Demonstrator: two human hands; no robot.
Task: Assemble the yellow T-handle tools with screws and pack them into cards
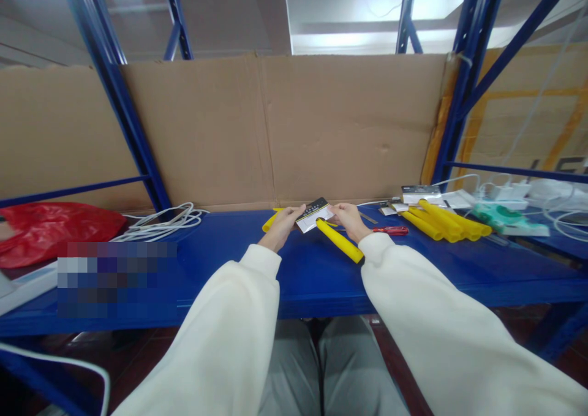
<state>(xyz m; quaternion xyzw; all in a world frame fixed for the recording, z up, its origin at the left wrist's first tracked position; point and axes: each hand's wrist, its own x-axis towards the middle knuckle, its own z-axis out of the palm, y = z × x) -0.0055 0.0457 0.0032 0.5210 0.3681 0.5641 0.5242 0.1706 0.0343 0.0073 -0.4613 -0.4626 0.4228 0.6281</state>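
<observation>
Both hands are at the middle of the blue shelf, on either side of a black-and-white card sleeve point(314, 215). My left hand point(280, 227) pinches its left edge, and my right hand point(348, 220) grips its right edge. From the sleeve a yellow handle point(340, 242) slants down to the right, its dark end close to my right cuff. The tool's head is hidden by the sleeve. Behind my left hand another yellow piece point(268, 225) shows in part. A red-handled tool point(390, 230) lies to the right of my right hand, near a thin metal strip point(368, 218).
Several yellow-handled tools point(443, 223) with card sleeves are piled on the right. Beyond them are a green-and-white object point(508, 219) and white cables. A coiled white cable point(172, 220) and red plastic bag point(59, 229) lie left. A cardboard panel point(349, 128) stands behind.
</observation>
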